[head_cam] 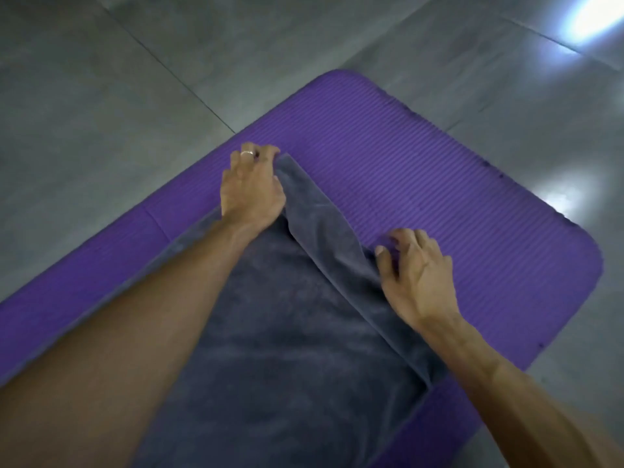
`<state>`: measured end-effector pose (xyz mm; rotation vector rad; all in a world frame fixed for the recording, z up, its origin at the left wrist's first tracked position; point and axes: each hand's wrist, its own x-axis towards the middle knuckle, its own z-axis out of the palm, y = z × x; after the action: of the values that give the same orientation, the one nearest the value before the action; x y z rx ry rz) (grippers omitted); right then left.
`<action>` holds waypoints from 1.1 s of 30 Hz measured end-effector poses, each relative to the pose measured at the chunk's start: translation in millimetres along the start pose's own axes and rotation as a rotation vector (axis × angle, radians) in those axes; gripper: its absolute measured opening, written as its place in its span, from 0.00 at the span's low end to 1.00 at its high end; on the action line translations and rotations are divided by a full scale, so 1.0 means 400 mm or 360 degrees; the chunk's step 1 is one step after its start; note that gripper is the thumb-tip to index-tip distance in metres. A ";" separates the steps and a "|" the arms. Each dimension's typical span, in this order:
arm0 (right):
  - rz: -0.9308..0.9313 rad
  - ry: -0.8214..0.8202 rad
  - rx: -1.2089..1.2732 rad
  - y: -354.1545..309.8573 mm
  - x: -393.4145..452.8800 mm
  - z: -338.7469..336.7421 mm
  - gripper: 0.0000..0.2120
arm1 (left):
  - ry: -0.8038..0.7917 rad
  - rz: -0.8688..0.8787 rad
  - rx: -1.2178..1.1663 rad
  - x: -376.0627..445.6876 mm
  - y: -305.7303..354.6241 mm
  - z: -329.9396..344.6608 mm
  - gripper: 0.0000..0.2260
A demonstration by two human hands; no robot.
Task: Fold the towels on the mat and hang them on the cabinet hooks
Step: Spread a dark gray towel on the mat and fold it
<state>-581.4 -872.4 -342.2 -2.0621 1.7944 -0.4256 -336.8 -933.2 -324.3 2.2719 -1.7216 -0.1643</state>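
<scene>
A dark grey towel (297, 332) lies spread on a purple ribbed mat (456, 184). Its far edge is raised into a loose fold running between my two hands. My left hand (251, 187), with a ring on one finger, grips the far left corner of the towel with curled fingers. My right hand (415, 268) pinches the far right corner between thumb and curled fingers. Both forearms reach over the towel and cover part of it.
The mat lies on a grey tiled floor (101, 96). Bright light reflections show on the tiles at the top right (594, 18) and right (564, 197). No cabinet or hooks are in view.
</scene>
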 end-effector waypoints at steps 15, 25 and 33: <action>-0.0378 -0.0161 -0.0614 0.014 -0.233 -0.034 0.03 | -0.0140 0.0423 0.0277 -0.051 -0.066 0.005 0.06; 0.0207 0.0016 -0.0227 0.014 -0.235 -0.060 0.11 | -0.0323 0.0764 0.0224 -0.047 -0.061 -0.053 0.20; 0.0628 -0.0300 -0.0274 0.063 -0.198 -0.084 0.12 | -0.0521 0.0734 0.0606 0.072 -0.006 0.018 0.15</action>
<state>-630.2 -799.6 -323.1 -1.7195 2.1108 0.0343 -328.3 -961.4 -329.4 2.0915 -2.5920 -0.1224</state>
